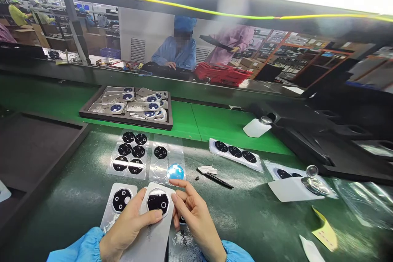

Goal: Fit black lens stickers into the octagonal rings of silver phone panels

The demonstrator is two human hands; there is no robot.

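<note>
My left hand (130,219) is closed round a silver phone back cover (153,233), its thumb pressing on the lower edge of the black octagonal camera lens plate (158,202). The thumb of my right hand (195,213) touches the cover's upper right edge. Its index finger stretches out over the cover's top corner, and the other fingers curl by the edge. A second cover (109,211) with a black lens plate lies to the left, partly behind my left hand. Another lens plate shows beneath my right hand, mostly hidden. Just beyond my index finger is a shiny blue disc (176,171) on a clear sheet.
Black lens stickers on clear sheets (132,151) lie ahead. A black tray (125,120) holds several covers. Black tweezers (219,180), a strip of lens stickers (236,153), two white pump bottles (257,127) and a yellow paper (325,229) are rightward. Coworkers sit and stand beyond the bench.
</note>
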